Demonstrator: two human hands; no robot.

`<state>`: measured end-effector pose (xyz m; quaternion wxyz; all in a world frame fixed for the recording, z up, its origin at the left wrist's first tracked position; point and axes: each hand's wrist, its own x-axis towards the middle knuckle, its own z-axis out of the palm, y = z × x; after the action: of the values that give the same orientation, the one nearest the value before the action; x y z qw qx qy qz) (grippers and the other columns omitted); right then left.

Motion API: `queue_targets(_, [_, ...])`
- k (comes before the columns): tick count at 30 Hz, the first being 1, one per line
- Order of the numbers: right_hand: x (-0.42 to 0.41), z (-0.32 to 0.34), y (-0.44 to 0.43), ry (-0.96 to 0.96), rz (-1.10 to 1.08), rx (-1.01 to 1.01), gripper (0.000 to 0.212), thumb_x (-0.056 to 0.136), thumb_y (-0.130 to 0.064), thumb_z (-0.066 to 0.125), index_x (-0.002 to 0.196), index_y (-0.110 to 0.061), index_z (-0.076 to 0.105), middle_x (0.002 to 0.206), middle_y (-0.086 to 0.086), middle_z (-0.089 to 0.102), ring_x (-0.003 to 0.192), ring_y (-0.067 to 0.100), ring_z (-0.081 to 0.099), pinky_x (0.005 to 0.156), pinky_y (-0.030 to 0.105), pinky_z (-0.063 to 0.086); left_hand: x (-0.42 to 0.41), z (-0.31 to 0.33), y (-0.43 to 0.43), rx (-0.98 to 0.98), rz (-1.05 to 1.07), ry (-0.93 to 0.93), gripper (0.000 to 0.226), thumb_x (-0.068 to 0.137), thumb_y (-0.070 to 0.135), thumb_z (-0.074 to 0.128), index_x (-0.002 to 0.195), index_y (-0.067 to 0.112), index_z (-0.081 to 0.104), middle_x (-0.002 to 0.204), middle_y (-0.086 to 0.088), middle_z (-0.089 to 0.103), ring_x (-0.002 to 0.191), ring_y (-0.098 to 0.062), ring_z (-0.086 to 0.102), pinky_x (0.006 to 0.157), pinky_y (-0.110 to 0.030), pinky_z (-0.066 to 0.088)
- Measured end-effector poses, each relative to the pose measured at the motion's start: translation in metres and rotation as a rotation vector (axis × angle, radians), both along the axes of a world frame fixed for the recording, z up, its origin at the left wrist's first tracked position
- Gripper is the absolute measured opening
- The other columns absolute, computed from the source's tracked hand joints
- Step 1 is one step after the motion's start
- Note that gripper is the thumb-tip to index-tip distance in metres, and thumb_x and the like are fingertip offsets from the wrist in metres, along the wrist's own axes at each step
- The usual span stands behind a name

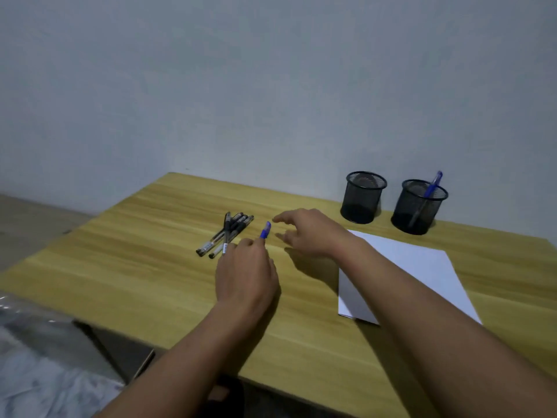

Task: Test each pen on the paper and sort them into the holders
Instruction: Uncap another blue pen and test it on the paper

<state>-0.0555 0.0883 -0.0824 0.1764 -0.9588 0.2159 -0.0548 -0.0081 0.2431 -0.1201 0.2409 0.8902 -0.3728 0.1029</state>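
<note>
Pens [224, 235] bunched on table [150, 267], left hand [245, 276] pinching seemingly blue cap [265, 230], right hand [310, 233] spread wide, empty

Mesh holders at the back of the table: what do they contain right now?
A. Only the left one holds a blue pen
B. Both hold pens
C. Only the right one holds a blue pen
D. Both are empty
C: a blue pen leans in the right holder, while the left holder shows nothing inside.
</note>
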Motion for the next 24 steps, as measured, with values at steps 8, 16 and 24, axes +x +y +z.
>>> queue_targets(8, [0.034,-0.027,0.014,0.039,0.128,-0.159,0.026,0.102,-0.020,0.056,0.118,-0.029,0.074,0.118,0.002,0.073,0.110,0.027,0.065,0.088,0.040,0.055,0.015,-0.006,0.001,0.007,0.056,0.033,0.014,0.093,0.018,0.058,0.100,0.018,0.071,0.088,-0.005,0.070,0.089,-0.026,0.065,0.065,-0.033,0.045])
queue_targets(16, [0.007,-0.010,0.010,-0.161,0.059,-0.313,0.022,0.102,-0.024,0.055,0.117,-0.018,0.069,0.109,0.005,0.062,0.095,0.028,0.061,0.070,0.037,0.046,0.016,0.023,-0.005,-0.277,-0.063,-0.009,0.023,0.091,0.011,0.058,0.109,0.011,0.072,0.096,-0.006,0.074,0.090,-0.023,0.067,0.078,-0.039,0.055])
queue_targets(24, [-0.039,0.029,0.000,-0.571,-0.302,0.096,0.009,0.097,-0.021,0.061,0.102,-0.014,0.064,0.082,0.001,0.074,0.076,0.016,0.070,0.071,0.033,0.056,0.003,0.064,-0.048,-0.584,-0.157,0.315,0.049,0.092,0.026,0.064,0.139,0.017,0.052,0.124,-0.001,0.064,0.109,-0.016,0.061,0.092,-0.032,0.049])
